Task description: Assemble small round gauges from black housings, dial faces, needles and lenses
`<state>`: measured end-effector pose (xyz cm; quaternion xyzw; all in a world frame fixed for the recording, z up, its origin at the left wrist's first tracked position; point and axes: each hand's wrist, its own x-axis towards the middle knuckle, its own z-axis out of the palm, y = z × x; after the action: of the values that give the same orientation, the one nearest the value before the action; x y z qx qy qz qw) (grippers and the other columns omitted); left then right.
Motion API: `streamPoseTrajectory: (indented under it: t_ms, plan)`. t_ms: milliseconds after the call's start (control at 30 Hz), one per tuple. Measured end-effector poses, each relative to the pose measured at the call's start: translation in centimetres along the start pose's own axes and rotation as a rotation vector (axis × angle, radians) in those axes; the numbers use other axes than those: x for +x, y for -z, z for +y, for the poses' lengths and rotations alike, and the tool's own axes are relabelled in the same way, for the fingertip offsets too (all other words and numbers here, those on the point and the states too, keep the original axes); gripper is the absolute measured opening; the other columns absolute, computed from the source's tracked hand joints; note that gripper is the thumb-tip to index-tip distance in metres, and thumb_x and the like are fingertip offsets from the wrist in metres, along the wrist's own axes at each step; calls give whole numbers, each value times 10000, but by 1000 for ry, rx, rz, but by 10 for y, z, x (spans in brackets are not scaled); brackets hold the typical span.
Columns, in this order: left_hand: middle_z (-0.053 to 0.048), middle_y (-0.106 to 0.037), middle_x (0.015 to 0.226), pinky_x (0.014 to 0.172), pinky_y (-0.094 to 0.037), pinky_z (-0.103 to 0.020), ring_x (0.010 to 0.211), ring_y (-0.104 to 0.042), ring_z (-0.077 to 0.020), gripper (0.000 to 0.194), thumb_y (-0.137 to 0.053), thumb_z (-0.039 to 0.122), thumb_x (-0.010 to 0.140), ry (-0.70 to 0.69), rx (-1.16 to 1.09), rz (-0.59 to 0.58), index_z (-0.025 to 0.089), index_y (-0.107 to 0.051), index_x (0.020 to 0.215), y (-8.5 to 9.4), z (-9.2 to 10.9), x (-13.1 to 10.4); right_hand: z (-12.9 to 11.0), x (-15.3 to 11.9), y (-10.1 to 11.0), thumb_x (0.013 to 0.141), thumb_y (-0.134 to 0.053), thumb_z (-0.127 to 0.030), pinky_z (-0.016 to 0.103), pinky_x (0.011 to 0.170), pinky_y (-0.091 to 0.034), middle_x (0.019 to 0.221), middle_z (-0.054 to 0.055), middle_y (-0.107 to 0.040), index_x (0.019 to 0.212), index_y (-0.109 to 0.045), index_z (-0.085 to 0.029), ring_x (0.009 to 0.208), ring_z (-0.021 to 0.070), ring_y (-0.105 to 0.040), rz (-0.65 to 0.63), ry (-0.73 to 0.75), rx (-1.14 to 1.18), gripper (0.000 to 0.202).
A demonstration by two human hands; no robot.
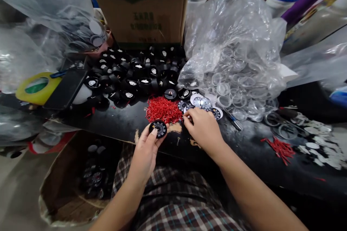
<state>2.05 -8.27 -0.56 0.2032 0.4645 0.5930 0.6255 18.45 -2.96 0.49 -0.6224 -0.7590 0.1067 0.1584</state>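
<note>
Near the table's front edge my left hand [145,151] grips a round black dial gauge [158,129] with pale markings and a small yellow patch, its face turned up. My right hand [203,128] is to the right of it, fingers bent and pinched together; whatever may be between the fingertips is too small to make out. Just behind both hands lies a heap of small red pointers [163,109]. Printed dial discs [200,101], some black and some white-edged, are spread beside my right hand's knuckles.
Many black gauge housings [138,79] crowd the back left. A clear bag [235,36] spills transparent rings at the right. A screwdriver [235,121], more red pointers [280,149] and white pieces [322,144] lie rightward. A phone [66,89] and yellow tape roll [38,88] sit left.
</note>
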Motion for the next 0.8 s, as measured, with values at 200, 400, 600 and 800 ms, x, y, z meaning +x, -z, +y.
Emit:
streamPoseTrajectory:
  t_ms: [200,400,600,800]
  plan:
    - [-86,-740,1022,995,-474,-373,1015,-679,-200,226,-627,271,843,36,-29,-58,163,-656,1039,4,-2,4,-9,17,-5,877,-523,-236,365,730,-328,854,73,-655,786,-604,-173,836,239,-585,-13,-20,-72,137]
    - [-64,-744,1002,1012,-449,-408,1047,-665,-228,238,-618,281,844,66,-40,-57,177,-647,1057,3,0,3,-4,13,-2,888,-533,-250,336,724,-326,826,17,-643,808,-609,-196,803,191,-584,-22,-20,4,123]
    - [-52,-689,1176,1055,-398,-387,1176,-583,-241,297,-625,313,834,-30,105,-38,228,-636,1118,1,-7,3,-10,5,2,876,-553,-214,332,733,-349,807,17,-627,808,-597,-194,794,187,-581,-66,79,184,84]
    - [-55,-737,1033,1013,-440,-415,1092,-639,-245,244,-600,325,854,-5,-34,-42,194,-654,1053,-12,-1,13,-19,-5,5,897,-545,-280,337,733,-366,864,42,-637,932,-599,-203,818,201,-580,-49,156,285,101]
